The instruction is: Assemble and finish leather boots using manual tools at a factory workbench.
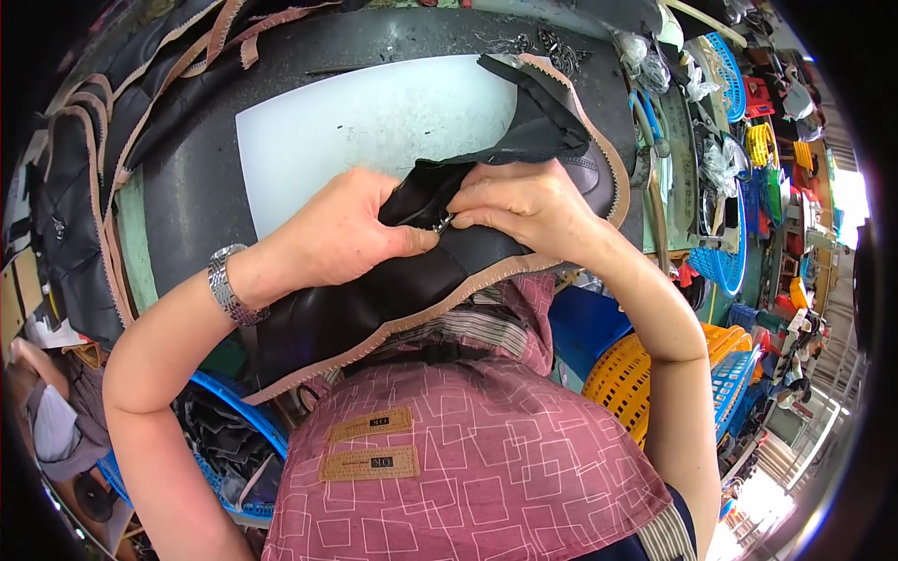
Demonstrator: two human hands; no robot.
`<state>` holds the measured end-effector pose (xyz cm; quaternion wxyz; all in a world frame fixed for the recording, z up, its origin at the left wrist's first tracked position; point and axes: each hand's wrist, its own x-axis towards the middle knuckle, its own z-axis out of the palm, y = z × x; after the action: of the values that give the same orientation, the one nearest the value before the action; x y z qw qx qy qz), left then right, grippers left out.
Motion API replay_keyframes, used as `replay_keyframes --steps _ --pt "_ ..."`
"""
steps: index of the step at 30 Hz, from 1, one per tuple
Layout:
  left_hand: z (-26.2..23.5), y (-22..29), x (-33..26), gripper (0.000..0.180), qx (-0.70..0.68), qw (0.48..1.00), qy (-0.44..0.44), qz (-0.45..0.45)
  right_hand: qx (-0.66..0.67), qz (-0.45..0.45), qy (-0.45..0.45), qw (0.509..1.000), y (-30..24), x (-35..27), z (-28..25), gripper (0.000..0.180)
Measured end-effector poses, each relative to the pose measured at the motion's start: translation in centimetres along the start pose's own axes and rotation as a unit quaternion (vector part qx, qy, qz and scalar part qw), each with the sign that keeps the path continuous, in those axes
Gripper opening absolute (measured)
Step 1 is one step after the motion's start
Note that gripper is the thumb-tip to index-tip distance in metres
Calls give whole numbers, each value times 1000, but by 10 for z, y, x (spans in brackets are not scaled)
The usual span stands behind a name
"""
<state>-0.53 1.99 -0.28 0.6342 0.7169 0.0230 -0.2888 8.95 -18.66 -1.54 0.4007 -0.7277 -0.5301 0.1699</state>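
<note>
A black leather boot upper with a tan zigzag-cut edge lies across the bench's near side and over my lap. My left hand is closed on its folded opening, thumb on top and fingers hidden underneath. Close by on the right, my right hand pinches a small shiny metal piece that looks like a zipper pull, at the tip of my left thumb. Black lining stands up behind my right hand. A steel watch band circles my left wrist.
A white board lies under the upper on the dark bench. More black uppers are piled at left. Small metal bits lie at the far right. Blue and yellow baskets stand low on both sides. Another person's arm shows at far left.
</note>
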Motion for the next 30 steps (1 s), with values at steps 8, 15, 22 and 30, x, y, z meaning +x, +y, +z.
replay_keyframes --steps 8,15,22,30 --pt "2 -6 0 10 -13 1000 7 1 -18 -57 34 998 2 -1 5 10" --pt "5 7 -7 15 166 983 60 45 -108 -46 21 993 -3 3 -4 30" --pt "-6 36 -15 22 361 913 67 176 -228 -62 -177 955 -41 38 -32 26" --pt "-20 39 -14 30 390 915 39 92 -309 -53 -117 942 -47 41 -25 23"
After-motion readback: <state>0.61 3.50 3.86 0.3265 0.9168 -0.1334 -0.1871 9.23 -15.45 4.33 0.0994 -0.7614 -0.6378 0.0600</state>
